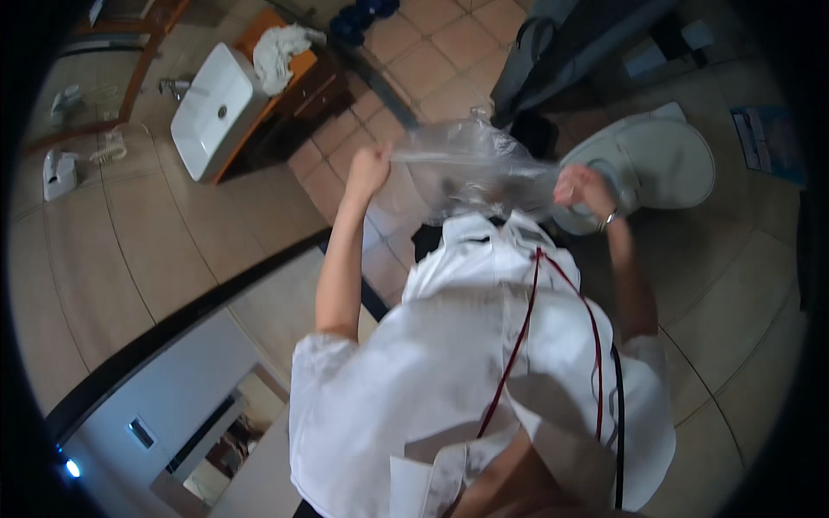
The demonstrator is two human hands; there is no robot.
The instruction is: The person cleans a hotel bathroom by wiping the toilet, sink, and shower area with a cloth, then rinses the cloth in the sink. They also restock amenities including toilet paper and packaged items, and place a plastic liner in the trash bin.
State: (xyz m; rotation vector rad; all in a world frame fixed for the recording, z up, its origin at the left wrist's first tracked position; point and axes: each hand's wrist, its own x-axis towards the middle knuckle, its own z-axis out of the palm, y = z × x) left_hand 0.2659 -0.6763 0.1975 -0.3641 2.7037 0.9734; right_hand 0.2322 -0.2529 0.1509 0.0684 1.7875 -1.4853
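Note:
A clear plastic bag (466, 152) is stretched out in front of my body at waist height. My left hand (371, 169) grips one end of its edge, and my right hand (583, 188) grips the other. The edge runs nearly straight between the two fists, while the rest of the film hangs loose and crumpled. Through it the tiled floor shows, blurred. Below the bag, my white shirt (479, 362) with a dark red lanyard (528, 311) takes up the lower middle of the view.
Just beyond my right hand stands a white toilet (680, 165). At the upper left, a white basin (210, 110) sits on a wooden vanity (304, 97) beside a crumpled white cloth (278, 58). A hair dryer (59, 175) hangs on the wall. Grey fabric (550, 52) hangs at the top.

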